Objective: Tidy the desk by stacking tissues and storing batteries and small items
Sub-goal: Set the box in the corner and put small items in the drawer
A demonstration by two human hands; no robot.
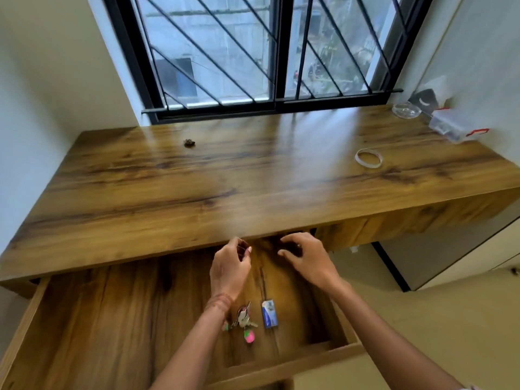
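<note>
The wooden desk [253,170] has its wide drawer [112,319] pulled out toward me. Both hands are over the back of the drawer, just under the desk's front edge. My left hand [229,270] has thumb and fingers pinched together; whether something thin sits between them is unclear. My right hand [306,258] hovers palm down with its fingers curled and apart, holding nothing. On the drawer floor, below my left wrist, lie a bunch of keys with a pink fob [247,323] and a small blue card-like item [269,313].
On the desk's far right stand a clear plastic box with red latches [455,128], a glass dish [406,109] and a dark tissue pack [425,98]. A white tape ring [368,158] lies nearer. A small dark clump [189,142] sits at the back left.
</note>
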